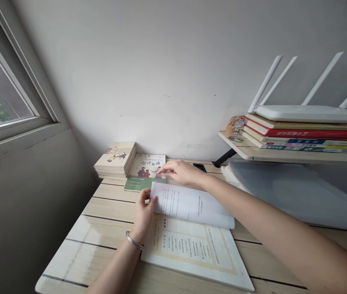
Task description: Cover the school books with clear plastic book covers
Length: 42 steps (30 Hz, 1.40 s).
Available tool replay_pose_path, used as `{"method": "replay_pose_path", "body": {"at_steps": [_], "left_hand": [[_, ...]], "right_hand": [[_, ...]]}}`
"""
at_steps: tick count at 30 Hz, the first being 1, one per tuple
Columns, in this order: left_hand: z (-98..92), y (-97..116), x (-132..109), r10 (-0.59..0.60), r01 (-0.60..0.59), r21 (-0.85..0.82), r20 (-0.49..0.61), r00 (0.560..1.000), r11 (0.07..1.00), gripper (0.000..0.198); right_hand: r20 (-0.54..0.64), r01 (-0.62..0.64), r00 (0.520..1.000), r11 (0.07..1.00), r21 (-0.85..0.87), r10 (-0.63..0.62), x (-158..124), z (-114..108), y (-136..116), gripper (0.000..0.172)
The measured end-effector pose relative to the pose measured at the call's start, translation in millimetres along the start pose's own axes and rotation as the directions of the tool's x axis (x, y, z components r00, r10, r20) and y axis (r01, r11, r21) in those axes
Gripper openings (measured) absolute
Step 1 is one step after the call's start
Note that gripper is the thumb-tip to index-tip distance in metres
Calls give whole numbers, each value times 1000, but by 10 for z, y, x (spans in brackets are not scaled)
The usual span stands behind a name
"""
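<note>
While the left hand (144, 214) pinches up a page (188, 204) of an open booklet (191, 257), the right hand (183, 172) is loose and open, with its fingertips (162, 171) on a picture book (146, 167) and no grip on anything that I can see. That book lies at the far edge of the tabletop (109, 228), just beside a stack of books (115, 160) in the far left corner. The booklet lies flat toward the near edge, about mid-table. There's a bangle (134, 240) on the left wrist. Over to the right, a white router (309, 113) sits on more books (298, 134) on a shelf (283, 155).
</note>
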State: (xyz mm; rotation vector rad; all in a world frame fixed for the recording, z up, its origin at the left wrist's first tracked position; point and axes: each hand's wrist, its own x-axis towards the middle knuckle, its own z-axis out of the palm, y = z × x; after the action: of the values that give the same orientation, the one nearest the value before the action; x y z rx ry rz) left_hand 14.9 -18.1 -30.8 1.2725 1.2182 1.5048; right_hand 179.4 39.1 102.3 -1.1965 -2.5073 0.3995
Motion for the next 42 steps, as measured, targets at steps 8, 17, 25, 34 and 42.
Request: {"method": "replay_pose_path", "body": {"at_steps": [8, 17, 25, 34, 42], "left_hand": [[15, 36, -21, -22, 22, 4, -12, 1000, 1000, 15], [29, 59, -36, -6, 6, 6, -38, 999, 1000, 15], [32, 53, -39, -8, 8, -6, -30, 1000, 1000, 14], [20, 12, -26, -4, 4, -22, 2, 1000, 1000, 15], [-48, 22, 38, -60, 63, -87, 40, 997, 994, 24]], "right_hand": [[107, -188, 977, 982, 7, 186, 108, -131, -85, 34], [96, -130, 985, 979, -156, 146, 77, -143, -260, 31], [266, -81, 957, 985, -151, 120, 73, -250, -297, 19], [398, -18, 910, 968, -250, 119, 207, -165, -197, 11], [310, 34, 950, 971, -235, 41, 218, -102, -145, 10]]}}
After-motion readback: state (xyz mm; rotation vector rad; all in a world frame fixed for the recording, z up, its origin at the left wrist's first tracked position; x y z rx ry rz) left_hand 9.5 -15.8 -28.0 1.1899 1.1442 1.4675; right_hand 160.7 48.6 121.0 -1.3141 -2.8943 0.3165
